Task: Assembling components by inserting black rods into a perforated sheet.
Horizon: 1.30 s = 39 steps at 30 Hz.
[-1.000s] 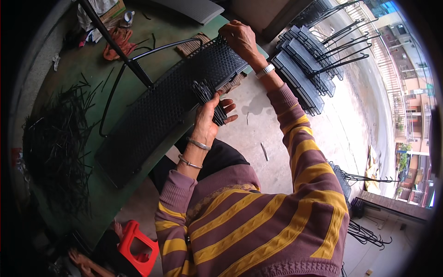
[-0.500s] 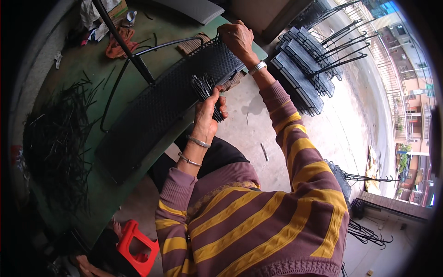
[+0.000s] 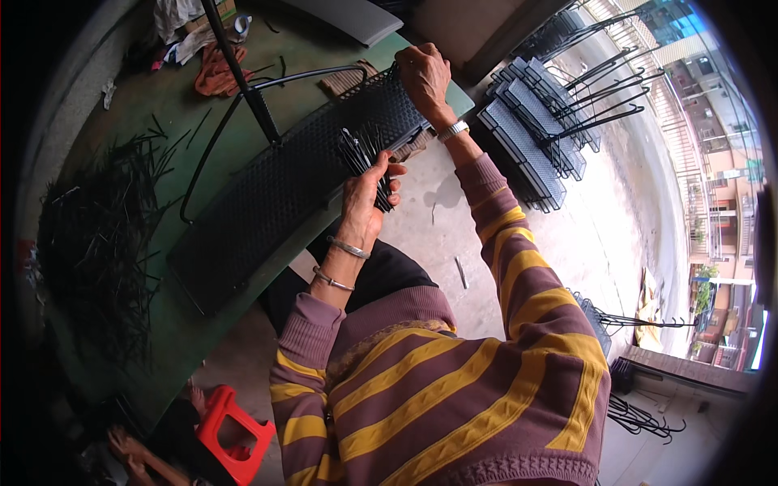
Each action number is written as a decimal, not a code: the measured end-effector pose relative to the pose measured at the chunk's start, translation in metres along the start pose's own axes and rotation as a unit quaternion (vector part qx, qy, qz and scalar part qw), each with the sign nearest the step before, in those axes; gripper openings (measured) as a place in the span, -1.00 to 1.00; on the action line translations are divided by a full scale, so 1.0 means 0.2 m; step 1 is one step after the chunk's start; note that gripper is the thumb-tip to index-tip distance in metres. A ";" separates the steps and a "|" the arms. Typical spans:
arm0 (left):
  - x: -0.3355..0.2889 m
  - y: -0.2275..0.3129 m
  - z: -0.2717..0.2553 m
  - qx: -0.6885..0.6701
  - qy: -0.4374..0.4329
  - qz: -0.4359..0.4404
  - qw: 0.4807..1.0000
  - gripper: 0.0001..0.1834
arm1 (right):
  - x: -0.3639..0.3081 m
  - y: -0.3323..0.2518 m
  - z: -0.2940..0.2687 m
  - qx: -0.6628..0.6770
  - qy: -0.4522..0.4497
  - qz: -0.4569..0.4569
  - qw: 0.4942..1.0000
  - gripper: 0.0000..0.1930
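Observation:
A long, curved black mesh panel (image 3: 279, 190) lies slantwise on the green table. My left hand (image 3: 365, 198) is closed around a bundle of thin black strips (image 3: 353, 152), held over the panel's near edge. At the panel's far right end, my right hand (image 3: 425, 77) has its fingers bent down against the edge; the fingertips are hidden, so what they pinch does not show. A bent black metal tube frame (image 3: 261, 113) rises from the panel's far side.
Loose black strips (image 3: 101, 235) are heaped on the green table (image 3: 207, 336) at left. An orange cloth (image 3: 217, 71) lies beyond. Stacked mesh panels with hooked rods (image 3: 531, 121) stand on the floor at right. Near a red stool (image 3: 235, 437), another person's hand (image 3: 130, 449) shows.
My right hand sits slightly farther right and lower, still at the panel's end. The tube frame and cloth have shifted slightly right in view. The other person's hands at lower left have moved.

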State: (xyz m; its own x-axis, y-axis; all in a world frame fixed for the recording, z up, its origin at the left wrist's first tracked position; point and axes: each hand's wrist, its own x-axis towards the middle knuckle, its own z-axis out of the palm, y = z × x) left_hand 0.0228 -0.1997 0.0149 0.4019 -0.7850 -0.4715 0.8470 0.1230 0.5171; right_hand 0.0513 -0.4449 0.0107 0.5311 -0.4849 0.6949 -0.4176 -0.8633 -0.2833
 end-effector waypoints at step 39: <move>0.05 -0.01 0.05 0.009 0.044 -0.022 0.999 -0.84 | -0.05 0.09 -0.06 -0.125 -0.109 -0.131 0.978 -0.59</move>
State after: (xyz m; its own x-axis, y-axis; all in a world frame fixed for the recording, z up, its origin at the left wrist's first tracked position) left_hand 0.0214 -0.2142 0.0157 0.3939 -0.7326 -0.5551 0.8585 0.0774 0.5070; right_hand 0.0291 -0.4544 0.0064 0.7768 -0.2943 0.5567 -0.3990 -0.9140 0.0735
